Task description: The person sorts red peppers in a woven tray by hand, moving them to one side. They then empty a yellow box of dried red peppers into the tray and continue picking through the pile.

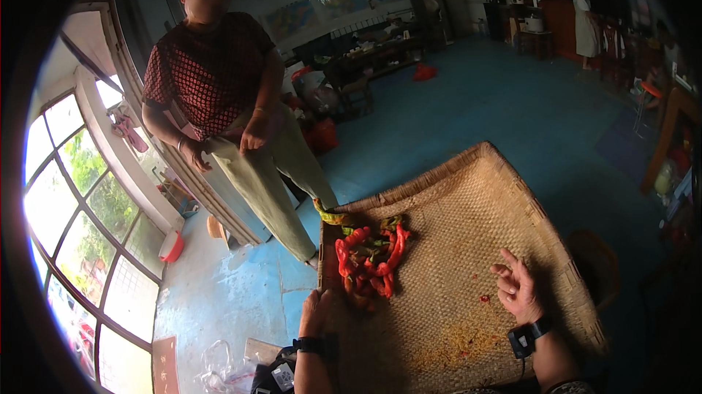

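A large woven bamboo tray (475, 204) lies in front of me, tilted. A pile of red and green chili peppers (371, 255) sits near its left edge. My left hand (316, 311) rests on the tray's left rim just below the peppers, its fingers hidden behind the rim. My right hand (517, 288) hovers over the tray's right part, palm up, fingers spread and empty. Both wrists wear black bands. Scattered seeds and a red bit (484, 298) lie on the weave.
A person in a red patterned top and pale trousers (241, 116) stands beyond the tray at the left, by a window wall (80, 218). Blue floor (512, 101) stretches back to tables, bags and another person in white (585, 21). Plastic bags (227, 372) lie lower left.
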Action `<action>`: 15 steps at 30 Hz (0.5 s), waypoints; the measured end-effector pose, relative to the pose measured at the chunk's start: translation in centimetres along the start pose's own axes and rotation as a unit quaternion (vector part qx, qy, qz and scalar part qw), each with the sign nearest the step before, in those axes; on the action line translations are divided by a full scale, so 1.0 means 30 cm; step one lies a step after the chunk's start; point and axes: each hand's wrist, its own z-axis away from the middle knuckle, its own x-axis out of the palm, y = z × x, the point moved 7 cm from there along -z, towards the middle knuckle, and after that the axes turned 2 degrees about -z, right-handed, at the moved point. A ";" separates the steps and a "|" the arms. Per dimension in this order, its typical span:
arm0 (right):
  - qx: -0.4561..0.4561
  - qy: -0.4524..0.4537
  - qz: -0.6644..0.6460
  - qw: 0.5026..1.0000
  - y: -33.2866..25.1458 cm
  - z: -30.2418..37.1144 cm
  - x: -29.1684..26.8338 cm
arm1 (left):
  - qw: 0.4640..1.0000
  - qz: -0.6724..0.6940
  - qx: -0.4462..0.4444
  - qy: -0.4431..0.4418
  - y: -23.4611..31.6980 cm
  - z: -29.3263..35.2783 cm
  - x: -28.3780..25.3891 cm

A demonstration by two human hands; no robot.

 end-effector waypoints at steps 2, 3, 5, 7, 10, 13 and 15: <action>0.002 0.003 0.000 1.000 -0.001 0.000 -0.008 | 1.000 0.017 -0.006 -0.002 0.015 0.002 0.004; -0.002 -0.003 0.000 1.000 -0.004 0.000 -0.006 | 1.000 0.013 -0.009 -0.006 0.010 -0.001 0.005; -0.006 -0.008 0.000 1.000 -0.006 -0.002 -0.005 | 1.000 0.009 -0.012 -0.010 0.005 -0.002 0.005; -0.006 -0.009 -0.003 1.000 -0.004 -0.006 -0.003 | 0.999 0.028 -0.021 -0.020 -0.002 -0.004 0.009; -0.005 -0.004 -0.014 1.000 -0.005 -0.005 0.007 | 0.999 0.014 -0.029 -0.018 -0.015 -0.007 0.009; -0.006 0.006 -0.012 1.000 -0.003 -0.006 -0.001 | 0.999 0.034 -0.026 -0.025 -0.029 -0.012 0.014; -0.031 -0.011 0.027 0.999 -0.008 -0.009 -0.013 | 0.999 0.036 -0.025 -0.025 -0.059 -0.022 0.022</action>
